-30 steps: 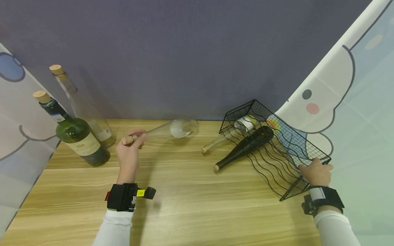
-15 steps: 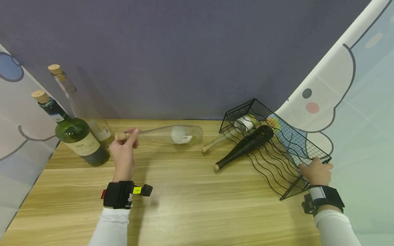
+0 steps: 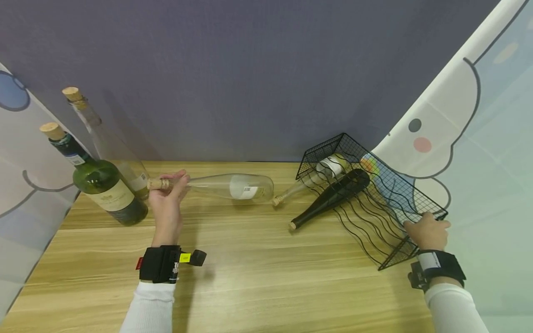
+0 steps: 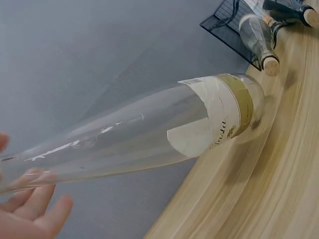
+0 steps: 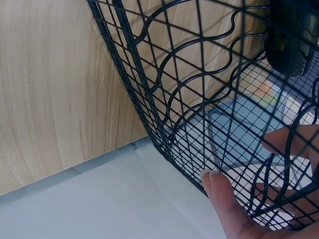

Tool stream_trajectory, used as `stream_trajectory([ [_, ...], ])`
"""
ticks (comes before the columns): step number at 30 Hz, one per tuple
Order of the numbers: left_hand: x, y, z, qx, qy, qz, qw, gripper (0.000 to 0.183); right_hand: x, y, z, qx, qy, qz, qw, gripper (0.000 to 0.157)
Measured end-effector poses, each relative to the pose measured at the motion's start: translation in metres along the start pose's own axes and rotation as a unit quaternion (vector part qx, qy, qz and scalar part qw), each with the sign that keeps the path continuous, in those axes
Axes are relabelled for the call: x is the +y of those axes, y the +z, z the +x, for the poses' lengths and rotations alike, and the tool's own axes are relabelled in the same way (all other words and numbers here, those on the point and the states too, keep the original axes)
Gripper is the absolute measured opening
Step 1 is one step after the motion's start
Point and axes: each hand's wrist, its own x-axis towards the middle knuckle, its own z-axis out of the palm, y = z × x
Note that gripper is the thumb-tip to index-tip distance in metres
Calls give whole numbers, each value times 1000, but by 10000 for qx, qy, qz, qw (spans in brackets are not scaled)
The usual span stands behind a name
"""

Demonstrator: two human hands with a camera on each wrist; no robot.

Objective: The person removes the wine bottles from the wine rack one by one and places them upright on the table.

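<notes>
My left hand grips the neck of a clear glass bottle, which lies sideways with its cork pointing left. In the left wrist view the bottle's torn cream and gold label faces the camera, its base low over the wood. On the right, my right hand holds the near right corner of a black wire rack; thumb and fingers curl round the mesh in the right wrist view. A dark bottle and a smaller clear bottle lie in the rack, corks toward the left front.
At the left stand a green wine bottle and a tall clear corked bottle, side by side. A grey panel rises behind the wooden table. A printed white cloth borders the right side.
My left hand has moved a little to the left with the clear bottle, which has turned nearly level, its base lower than before. The right hand and rack stay put.
</notes>
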Motion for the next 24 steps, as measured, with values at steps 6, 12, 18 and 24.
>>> stream_trajectory([
  [6, 0, -2, -4, -493, 254, -104, 9984, 21, 0, -1, 0, -10, -27, 5, 10000, 68],
  [12, -2, -2, -8, -963, 621, -76, 9934, 23, 1, 0, 1, 43, 0, 15, 10000, 69],
  [18, -1, 0, -11, -1506, 1344, 217, 9792, 21, 1, 1, 1, 82, -24, 17, 10000, 69],
  [24, 5, 8, -20, -2038, 2052, 804, 9539, 23, 2, 1, 2, 61, -59, 20, 10000, 69],
])
